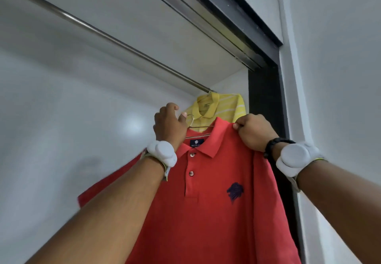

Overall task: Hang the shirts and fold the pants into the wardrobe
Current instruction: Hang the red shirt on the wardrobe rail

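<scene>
A red polo shirt point(210, 197) with a dark chest logo hangs on a thin metal hanger point(192, 122), held up in front of me below the wardrobe rail point(99, 33). My left hand point(170, 126) is closed around the hanger's hook and the shirt's left shoulder. The right shoulder seam is pinched by my right hand point(254, 132). Behind the red shirt, a yellow striped polo point(218, 106) hangs on the rail at its far right end.
The white wardrobe interior point(72, 129) stretches to the left. A black door frame point(266, 98) and sliding track point(216, 22) run along the right and top. A white wall point(340, 78) stands to the right of the frame.
</scene>
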